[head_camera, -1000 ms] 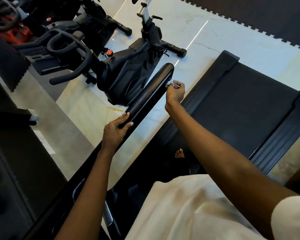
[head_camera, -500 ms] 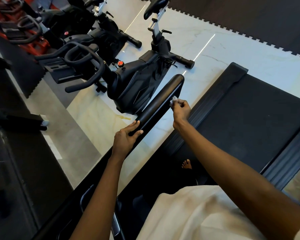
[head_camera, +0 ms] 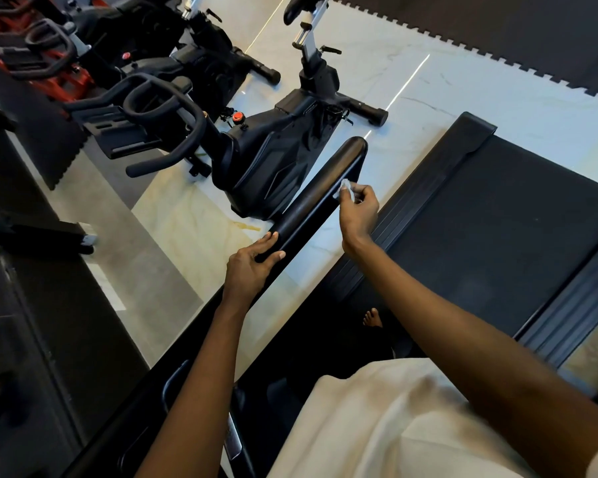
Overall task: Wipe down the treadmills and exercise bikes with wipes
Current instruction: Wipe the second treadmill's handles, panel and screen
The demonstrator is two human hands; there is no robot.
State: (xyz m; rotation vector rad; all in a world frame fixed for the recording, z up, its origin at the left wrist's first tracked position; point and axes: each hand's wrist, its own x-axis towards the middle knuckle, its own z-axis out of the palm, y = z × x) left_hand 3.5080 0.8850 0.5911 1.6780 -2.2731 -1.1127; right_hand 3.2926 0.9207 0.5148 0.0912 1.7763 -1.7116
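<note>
Treadmill handrail (head_camera: 320, 191): black, padded, seen running diagonally from lower left to a rounded end at upper centre.

Left hand (head_camera: 251, 267): set on the handrail in its lower stretch. The rail is clasped between the thumb on the near side and the fingers (head_camera: 268, 240) laid over the far side.

Right hand (head_camera: 359, 210): held further up, near the rounded end. A small crumpled white wipe (head_camera: 345, 185) is pinched at the tips of its curled fingers and is held against the inner side face of the handrail. The two hands are kept well apart along the rail.

Treadmill belt (head_camera: 497, 229): dark, lying to the right of the handrail, bordered by a ribbed side strip (head_camera: 411, 208). A bare foot (head_camera: 373, 319) is seen below the right forearm, on the dark front of the deck. A white garment (head_camera: 394, 426) fills the lower frame.

Exercise bike (head_camera: 266, 163): black, stood on the pale marble floor (head_camera: 201, 229) just beyond the handrail. Looped handlebars (head_camera: 159, 108) are turned to the left, and an orange-red knob (head_camera: 238, 116) is noted on the frame. Further bikes are ranged behind it, one of them a red bike (head_camera: 59, 81). A dark foam mat (head_camera: 497, 29) with a jigsaw edge is laid at upper right.
</note>
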